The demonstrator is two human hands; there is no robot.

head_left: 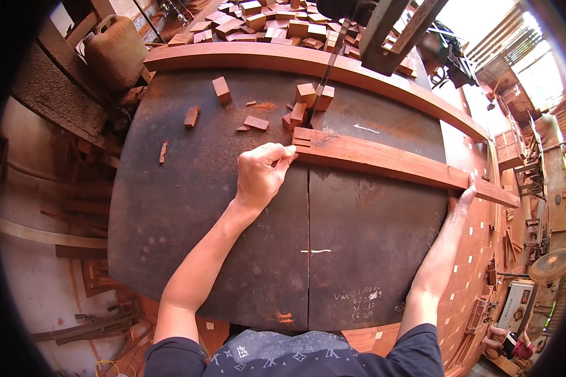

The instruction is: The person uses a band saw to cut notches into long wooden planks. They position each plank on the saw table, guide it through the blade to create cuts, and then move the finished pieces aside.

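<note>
A long reddish wooden bar lies across the dark metal saw table, its left end cut with narrow slots. My left hand is closed, thumb and fingers pinching the bar's near left corner. Farther right, my right hand wraps round the bar toward its right end, the fingers partly hidden. The thin upright band saw blade stands just beyond the slotted end. Small wood blocks cluster beside the blade, close to the bar.
A long wooden beam crosses the table's far side, with a heap of offcuts behind it. Loose offcuts lie left of the blade. A plastic jug stands back left. At lower right are a fan and another person.
</note>
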